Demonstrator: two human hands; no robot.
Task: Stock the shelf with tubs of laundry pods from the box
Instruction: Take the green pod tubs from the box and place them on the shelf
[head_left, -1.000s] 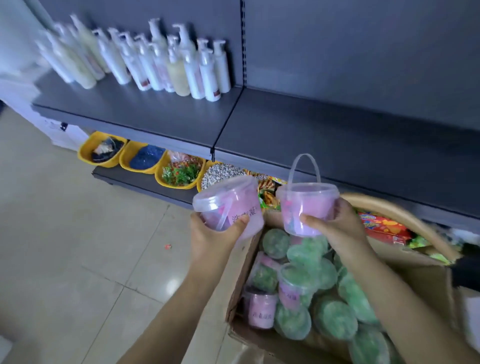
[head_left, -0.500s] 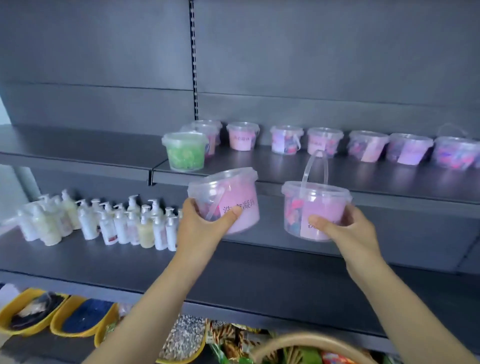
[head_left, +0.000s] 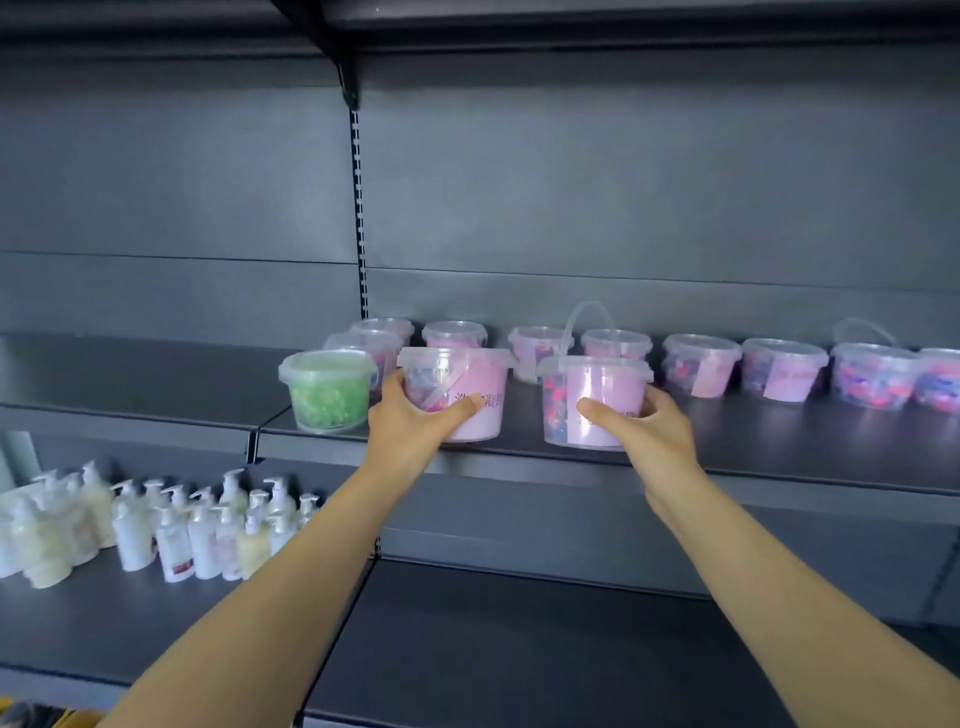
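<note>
Head view. Grips left tub (head_left: 462, 384) in left hand (head_left: 410, 426), thumb across the pink label, fingers curled round the far side. Grips right tub (head_left: 597, 400) in right hand (head_left: 649, 431) the same way: thumb in front, fingers wrapped behind.

Against half a second ago: both lifted and carried forward, from mid-air below the shelf (head_left: 779, 441) to its front edge, just ahead of the back row (head_left: 701, 364). Cannot tell whether set down or a shade above the surface. Left tub upright now, no longer tipped. Stands just beside green tub (head_left: 327, 389), contact unclear. More back panel in sight above. Bottles (head_left: 171, 530) lower in the frame, at the left on the lower shelf (head_left: 519, 649).

Clear, faintly frosted plastic throughout: round, tapering toward the base, capped by snap-on lids with a raised lip and small side tabs. Pink labels with dark print over part of each wall. Pink, blue and red pods visible through the bare part. Thin translucent handle (head_left: 592, 317) arched upright over right tub.

Dark grey matte metal for both shelves, flat, with a dull sheen under the tubs. Slotted upright (head_left: 358, 208) between bays. White and cream pump bottles, glossy.
</note>
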